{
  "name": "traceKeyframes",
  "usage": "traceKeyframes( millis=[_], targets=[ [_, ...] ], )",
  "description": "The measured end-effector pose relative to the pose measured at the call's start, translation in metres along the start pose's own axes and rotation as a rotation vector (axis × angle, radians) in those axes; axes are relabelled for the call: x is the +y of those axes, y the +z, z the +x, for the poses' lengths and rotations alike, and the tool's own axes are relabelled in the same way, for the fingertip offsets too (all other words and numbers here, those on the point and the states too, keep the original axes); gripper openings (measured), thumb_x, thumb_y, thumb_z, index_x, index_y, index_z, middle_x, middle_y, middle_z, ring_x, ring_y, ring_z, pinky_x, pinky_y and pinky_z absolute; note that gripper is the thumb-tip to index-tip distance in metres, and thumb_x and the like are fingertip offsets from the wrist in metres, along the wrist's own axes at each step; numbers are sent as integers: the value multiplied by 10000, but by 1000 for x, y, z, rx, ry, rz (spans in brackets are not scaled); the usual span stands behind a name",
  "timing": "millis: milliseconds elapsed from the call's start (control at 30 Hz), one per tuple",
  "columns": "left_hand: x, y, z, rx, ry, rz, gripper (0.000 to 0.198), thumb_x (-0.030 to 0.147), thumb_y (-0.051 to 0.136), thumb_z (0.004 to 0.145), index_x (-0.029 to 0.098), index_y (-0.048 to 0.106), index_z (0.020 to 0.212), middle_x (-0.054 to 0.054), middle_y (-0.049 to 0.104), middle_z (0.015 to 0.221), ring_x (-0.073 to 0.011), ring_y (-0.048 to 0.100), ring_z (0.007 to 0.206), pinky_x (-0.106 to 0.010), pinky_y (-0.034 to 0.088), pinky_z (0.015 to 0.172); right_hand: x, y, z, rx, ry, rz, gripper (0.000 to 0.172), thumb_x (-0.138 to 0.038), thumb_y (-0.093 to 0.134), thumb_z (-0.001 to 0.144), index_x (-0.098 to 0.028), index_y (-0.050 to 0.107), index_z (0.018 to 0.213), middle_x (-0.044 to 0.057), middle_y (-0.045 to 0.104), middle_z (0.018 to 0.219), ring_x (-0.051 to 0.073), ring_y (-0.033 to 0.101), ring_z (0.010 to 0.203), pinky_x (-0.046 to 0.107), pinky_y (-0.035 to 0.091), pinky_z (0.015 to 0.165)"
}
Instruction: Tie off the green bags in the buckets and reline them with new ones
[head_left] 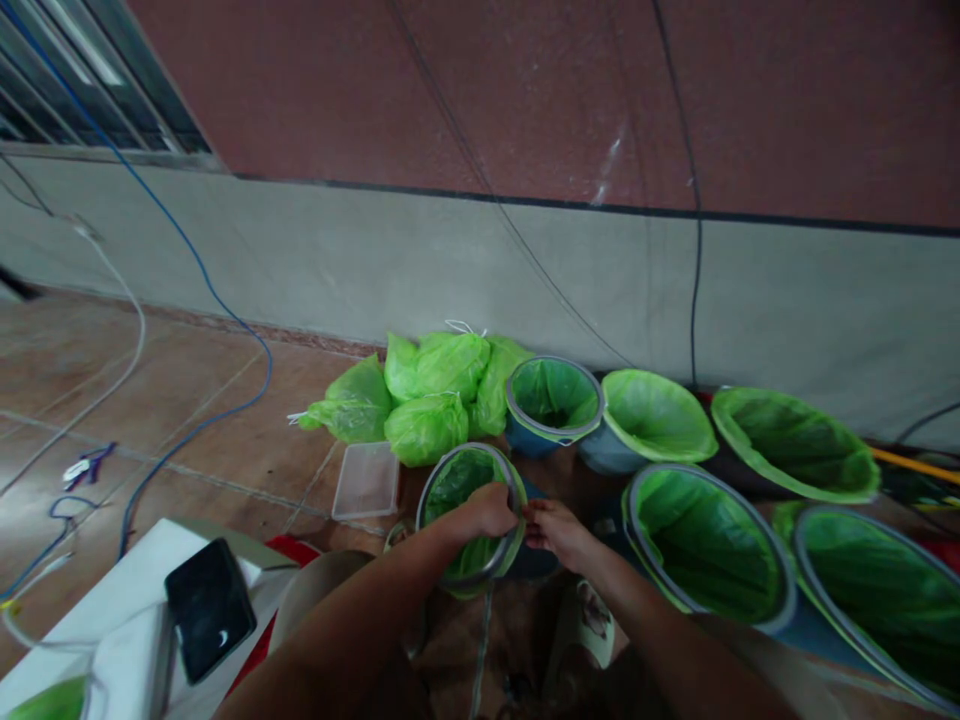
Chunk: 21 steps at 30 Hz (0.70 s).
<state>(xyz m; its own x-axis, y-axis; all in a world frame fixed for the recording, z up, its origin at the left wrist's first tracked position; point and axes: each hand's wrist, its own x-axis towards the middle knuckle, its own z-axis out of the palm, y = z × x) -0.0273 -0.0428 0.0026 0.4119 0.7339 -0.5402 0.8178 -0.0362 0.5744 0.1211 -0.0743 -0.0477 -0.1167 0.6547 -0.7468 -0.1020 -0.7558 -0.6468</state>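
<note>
A small bin (pixel 517 545) stands on the floor before me, with a grey ring round its mouth and a green bin liner (pixel 459 485) inside it. The liner's edge is folded over the rim. My left hand (pixel 493 510) reaches across the opening, its fingers closed on the liner at the right side of the rim. Just outside that same rim, my right hand (pixel 555 530) has its fingertips pinched at the liner's edge. The fingertips of both hands are close together and partly hidden.
Several lined bins (pixel 712 540) stand to the right. Tied green bags (pixel 427 420) lie against the wall, near a clear plastic box (pixel 366 480). A phone (pixel 210 610) rests on a white box (pixel 135 575) at left. A blue cable (pixel 217 300) and purple scissors (pixel 91 465) are further left.
</note>
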Motion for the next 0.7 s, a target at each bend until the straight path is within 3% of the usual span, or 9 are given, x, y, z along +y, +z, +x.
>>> traceKeyframes(
  millis=[167, 300, 400, 567, 633, 700],
  targets=[
    [0, -1, 0, -102, -38, 31, 195, 151, 616, 695, 96, 734, 840, -56, 695, 715, -158, 651, 638, -218, 488, 574, 2, -2, 3, 20, 44, -34, 98, -110, 610, 747, -180, 540, 753, -32, 589, 573, 96, 567, 506, 211, 433, 530],
    [-2, 0, 1, -227, -18, 2, 138, 135, 639, 668, 121, 717, 781, -20, 661, 661, -152, 641, 617, -228, 505, 576, 0, -2, 3, -30, -16, 102, 100, -241, 581, 833, -171, 593, 761, 0, 637, 647, 110, 604, 580, 231, 474, 586],
    [-5, 5, 1, -352, -6, -36, 34, 127, 678, 636, 134, 656, 661, 7, 605, 578, -141, 610, 571, -237, 509, 564, -1, -2, 2, 8, -36, 139, 124, -285, 620, 833, -180, 600, 769, -2, 643, 663, 114, 599, 584, 242, 479, 601],
    [-8, 5, 1, -503, -69, -16, 198, 163, 733, 633, 149, 564, 532, 6, 566, 511, -139, 561, 513, -276, 518, 568, -3, -3, -3, 42, 49, -36, 35, -178, 603, 797, -180, 590, 764, -18, 600, 612, 102, 561, 541, 234, 456, 579],
    [-10, 0, 2, -511, -94, -4, 207, 247, 767, 643, 150, 596, 578, 12, 570, 518, -144, 567, 520, -274, 520, 561, -4, -3, -6, -4, 100, -151, 45, -136, 590, 754, -176, 588, 734, -16, 591, 587, 103, 549, 521, 231, 441, 562],
    [-12, -5, 4, -429, -93, -51, 253, 376, 749, 694, 147, 640, 679, 16, 577, 541, -144, 579, 527, -261, 519, 546, -4, -3, -10, -73, 147, -243, 71, -106, 560, 720, -170, 590, 706, -11, 587, 570, 105, 544, 505, 232, 429, 547]
  ],
)
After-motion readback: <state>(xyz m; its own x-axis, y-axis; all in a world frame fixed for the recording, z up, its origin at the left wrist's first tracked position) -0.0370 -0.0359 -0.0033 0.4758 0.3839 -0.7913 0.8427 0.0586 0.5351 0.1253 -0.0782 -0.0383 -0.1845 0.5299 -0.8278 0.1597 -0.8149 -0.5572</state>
